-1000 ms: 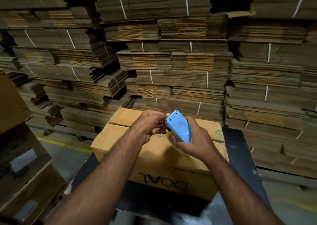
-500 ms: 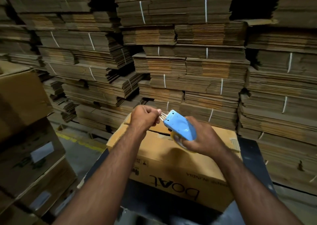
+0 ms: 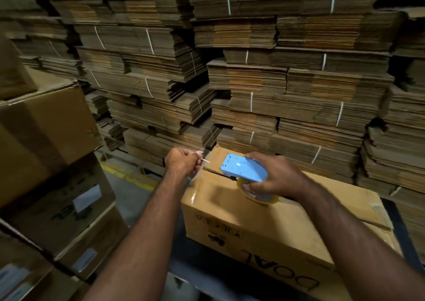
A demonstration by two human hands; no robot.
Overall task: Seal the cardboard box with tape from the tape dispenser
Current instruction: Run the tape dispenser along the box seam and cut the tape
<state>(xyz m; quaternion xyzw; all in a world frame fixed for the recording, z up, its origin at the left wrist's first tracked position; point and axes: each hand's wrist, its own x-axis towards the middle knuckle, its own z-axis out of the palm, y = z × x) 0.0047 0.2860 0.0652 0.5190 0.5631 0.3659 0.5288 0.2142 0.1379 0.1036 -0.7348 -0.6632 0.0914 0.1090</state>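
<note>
Now, at nine o'clock of the box point(image 3: 253, 213) the left hand point(image 3: 182, 162) pinches the free tape point(image 3: 199, 162) end, drawn out clear. At three o'clock of it, the right hand point(image 3: 273, 176) grips the blue dispenser point(image 3: 242, 168) over the open seam. Tape's pulled, not stuck; next I'd press that end down over the left edge.

The tape dispenser point(image 3: 243, 169) is light blue, its roll yellowish. The cardboard box point(image 3: 264, 222) is tan with dark print.
</note>
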